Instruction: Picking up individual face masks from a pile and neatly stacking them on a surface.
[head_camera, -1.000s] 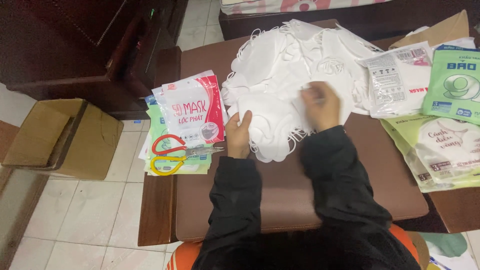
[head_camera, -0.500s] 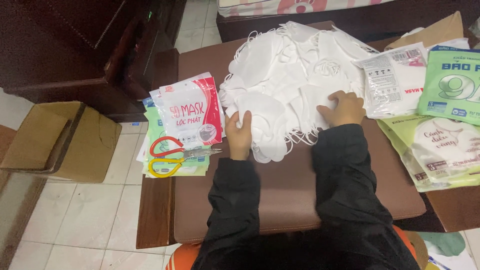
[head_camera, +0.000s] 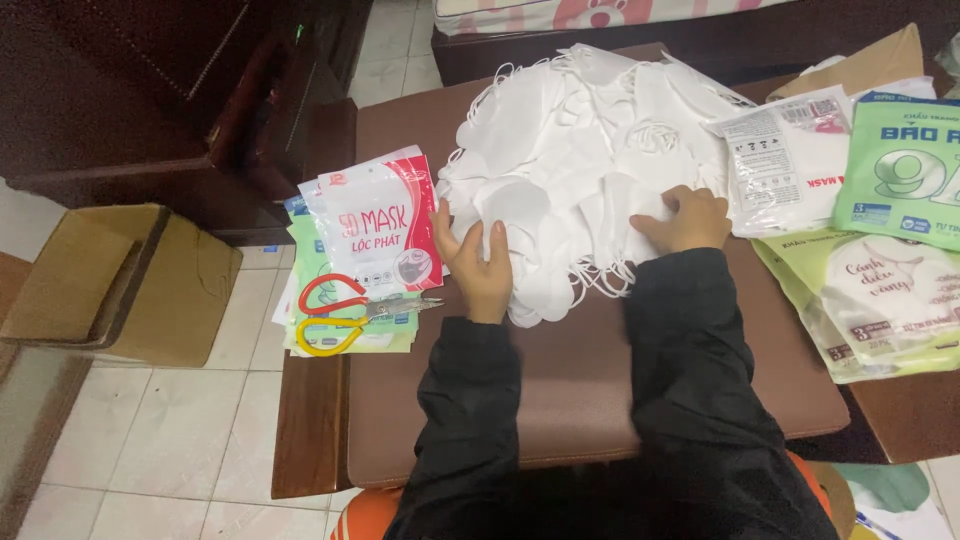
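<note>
While both hands rest on the heap of white face masks (head_camera: 590, 160), which fills the upper middle of the frame on the brown padded table top (head_camera: 590, 400), each touches its lower edge from a different side. The left hand (head_camera: 478, 265) sits at the heap's lower left corner, fingers spread and pressed flat on a mask, holding nothing that shows. The right hand (head_camera: 685, 218) sits at the lower right edge, fingers curled down into the masks; whether it pinches one I cannot tell. From both hands the heap lies up-frame, away from the body, and spreads wider than the gap between them, its ear loops trailing toward the wrists. Neither hand is clearly nearer; both already touch it. Left of the left hand, just beside it, lies a stack of printed mask packets (head_camera: 375, 235) with red and yellow handled scissors (head_camera: 345, 310) on top. Right of the right hand lie more packets (head_camera: 790, 165), white and green
</note>
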